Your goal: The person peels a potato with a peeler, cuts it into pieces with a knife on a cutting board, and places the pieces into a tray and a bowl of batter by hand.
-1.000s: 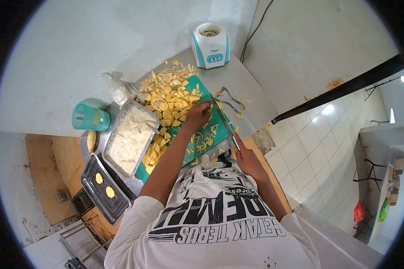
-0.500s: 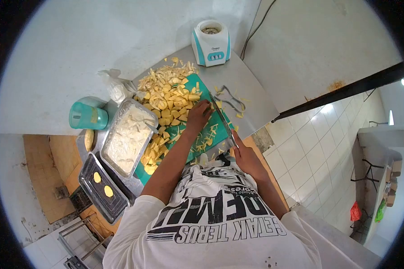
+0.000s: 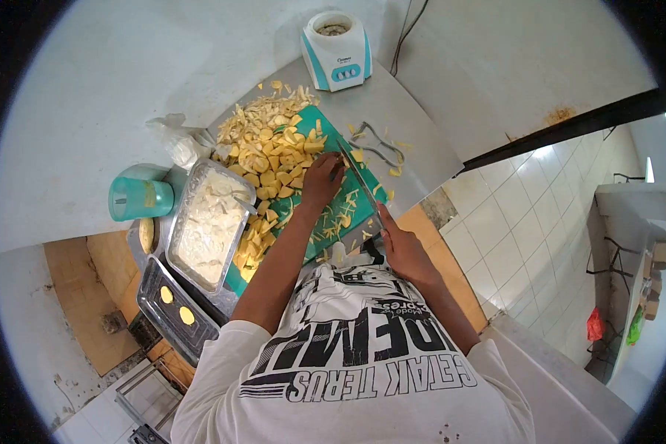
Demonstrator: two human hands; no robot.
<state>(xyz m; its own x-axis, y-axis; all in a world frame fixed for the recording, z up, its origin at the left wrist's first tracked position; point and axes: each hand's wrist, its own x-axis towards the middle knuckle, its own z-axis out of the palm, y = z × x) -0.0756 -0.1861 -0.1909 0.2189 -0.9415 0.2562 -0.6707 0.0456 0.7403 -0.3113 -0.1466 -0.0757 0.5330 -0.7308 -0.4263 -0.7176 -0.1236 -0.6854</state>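
— What stands on the steel desk [image 3: 422, 126]?

— A green cutting board [image 3: 355, 211], half buried under a heap of yellow slices [image 3: 274, 148]. The left hand [image 3: 322, 181] bends its fingers down over a piece right beside the blade. I cannot tell whether that grip closes around it. The right hand [image 3: 401, 251] is clenched on the handle of a long knife [image 3: 360, 180], whose blade lies across the board.

— How should the slicing go?

— In my judgement, tuck the fingertips back from the edge, cut straight down, and push finished slices toward the heap.

— And the containers?

— A foil tray [image 3: 192, 177] left of the board holds a white lumpy mass. A dark tray [image 3: 155, 280], nearer the person, holds two yellow rounds. A teal lidded jug [image 3: 135, 198] hides its contents.
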